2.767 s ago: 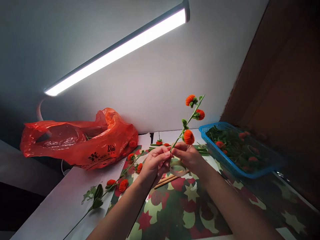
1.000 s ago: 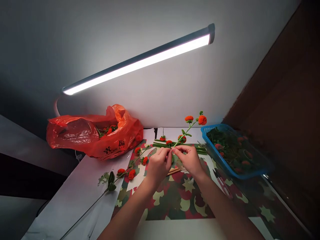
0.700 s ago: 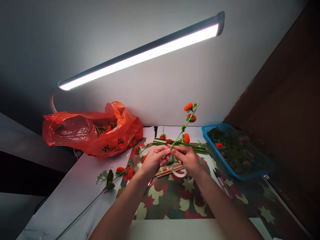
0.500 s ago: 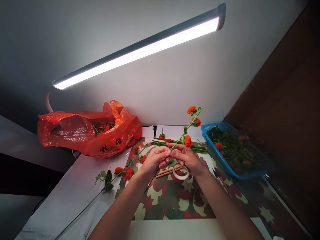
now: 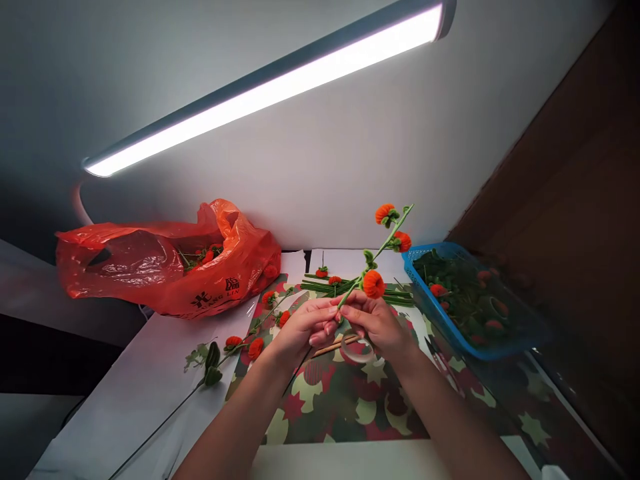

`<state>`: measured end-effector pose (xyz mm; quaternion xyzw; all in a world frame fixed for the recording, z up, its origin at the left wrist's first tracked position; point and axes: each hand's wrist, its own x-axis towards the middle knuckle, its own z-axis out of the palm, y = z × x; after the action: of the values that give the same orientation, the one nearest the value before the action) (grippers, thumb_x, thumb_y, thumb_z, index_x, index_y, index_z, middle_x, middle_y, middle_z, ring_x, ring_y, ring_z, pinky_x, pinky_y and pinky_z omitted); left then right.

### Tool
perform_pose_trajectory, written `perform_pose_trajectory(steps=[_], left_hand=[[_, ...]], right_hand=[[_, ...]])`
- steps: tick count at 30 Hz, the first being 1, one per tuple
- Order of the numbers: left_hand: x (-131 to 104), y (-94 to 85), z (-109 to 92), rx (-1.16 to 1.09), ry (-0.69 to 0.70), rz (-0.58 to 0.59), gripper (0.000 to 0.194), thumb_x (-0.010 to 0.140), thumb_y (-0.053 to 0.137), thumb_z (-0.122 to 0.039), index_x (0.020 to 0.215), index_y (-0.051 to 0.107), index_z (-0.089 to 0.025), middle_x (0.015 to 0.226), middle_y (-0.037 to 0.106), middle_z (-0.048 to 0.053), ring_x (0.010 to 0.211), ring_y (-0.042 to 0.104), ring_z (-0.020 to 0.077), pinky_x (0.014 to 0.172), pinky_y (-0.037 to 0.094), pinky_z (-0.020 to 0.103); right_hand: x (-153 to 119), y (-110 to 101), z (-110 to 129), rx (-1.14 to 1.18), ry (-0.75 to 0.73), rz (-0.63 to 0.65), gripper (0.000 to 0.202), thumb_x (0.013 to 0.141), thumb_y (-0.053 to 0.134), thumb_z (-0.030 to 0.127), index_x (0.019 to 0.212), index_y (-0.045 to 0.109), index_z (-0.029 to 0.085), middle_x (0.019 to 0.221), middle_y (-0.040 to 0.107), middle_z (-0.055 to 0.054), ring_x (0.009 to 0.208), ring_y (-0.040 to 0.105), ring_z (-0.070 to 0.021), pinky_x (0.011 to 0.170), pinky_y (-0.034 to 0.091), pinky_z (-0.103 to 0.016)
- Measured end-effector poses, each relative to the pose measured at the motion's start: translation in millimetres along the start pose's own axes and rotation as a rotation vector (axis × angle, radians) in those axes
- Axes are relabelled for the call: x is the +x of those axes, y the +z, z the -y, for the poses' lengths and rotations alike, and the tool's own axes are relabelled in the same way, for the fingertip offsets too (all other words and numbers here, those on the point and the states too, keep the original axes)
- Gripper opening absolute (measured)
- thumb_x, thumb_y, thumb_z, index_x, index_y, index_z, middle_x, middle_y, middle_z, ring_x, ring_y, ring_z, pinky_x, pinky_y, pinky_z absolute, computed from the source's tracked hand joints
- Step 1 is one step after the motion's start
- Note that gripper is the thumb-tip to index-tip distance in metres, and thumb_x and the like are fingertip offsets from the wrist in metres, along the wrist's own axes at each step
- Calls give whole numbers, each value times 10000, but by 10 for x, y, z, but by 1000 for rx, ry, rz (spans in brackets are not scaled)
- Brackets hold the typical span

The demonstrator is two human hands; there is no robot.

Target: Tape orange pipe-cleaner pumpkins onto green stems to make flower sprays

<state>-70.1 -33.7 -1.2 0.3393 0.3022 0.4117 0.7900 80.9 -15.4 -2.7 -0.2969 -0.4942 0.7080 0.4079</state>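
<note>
Both hands meet over the camouflage-patterned mat. With fingers closed, my left hand (image 5: 313, 322) pinches the lower end of an artificial flower stem (image 5: 381, 251), which leans up to the right. It is wrapped in green and bears small green leaves and orange pumpkin-like blooms. My right hand (image 5: 376, 321) closes on the same stem just beside the left fingertips. A pale tape roll (image 5: 358, 357) shows right below the hands; whether it hangs or lies on the mat I cannot tell. Brown sticks (image 5: 327, 349) are partly hidden behind it.
A red plastic bag (image 5: 240, 267) holding orange flowers sits at left. In front of it lies a finished-looking flower branch (image 5: 213, 373). Green stems (image 5: 400, 295) lie behind the hands. At right stands a blue basket (image 5: 425, 310) of flowers. A bar lamp (image 5: 280, 87) hangs above.
The held flower stem has turned slightly, and its lowest bloom sits a little lower and nearer the right fingers. The tape roll has shifted slightly. The whole view has moved a little.
</note>
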Motion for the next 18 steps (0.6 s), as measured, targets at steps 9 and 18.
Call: perform_pose_trajectory(steps=[9,18], left_hand=[[89,46,160,723,449,-427,205,766,594,-348,706,619,-153,585,548,-11,464,472,74,459,368,204],[76,40,133,279,280,-288,205,732,619,-317,647,553,-143,505,486,-45,334,321,15,342,225,159]], right_hand=[[76,-66,-139,-144,-82,-287,199,723,648,333,670,608,145,522,476,41,443,369,-48,412,285,-177],[71,-74,-73,-209,-128,-183,174,733,644,317,688,658,149,519,492,37,422,384,-47,405,297,-184]])
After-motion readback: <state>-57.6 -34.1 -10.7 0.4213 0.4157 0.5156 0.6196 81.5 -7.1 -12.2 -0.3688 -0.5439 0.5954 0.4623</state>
